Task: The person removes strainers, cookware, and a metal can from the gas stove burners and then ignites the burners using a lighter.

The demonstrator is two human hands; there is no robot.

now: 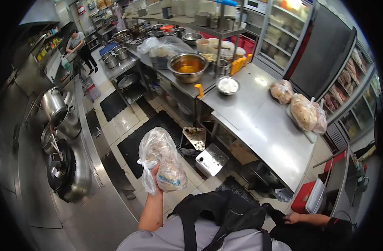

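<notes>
Bag (pixel 161 152) is hovering above the floor (pixel 123 124), a worker's left hand (pixel 156 179) clasping it beside the knot (pixel 146 163); slick plastic is likely risking a slip, and tearing could be spilling its contents.

I see blue print (pixel 169 182) on the whitish see-through bag (pixel 160 146); amber liquid (pixel 187 68) at twelve o'clock; silver-grey desk (pixel 258 125) at three; red-and-white cooler (pixel 303 198) at four.

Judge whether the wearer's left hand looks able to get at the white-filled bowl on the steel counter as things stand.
Probably not: the left hand is holding a plastic bag, and the bowl looks out of reach, with floor between.
</notes>
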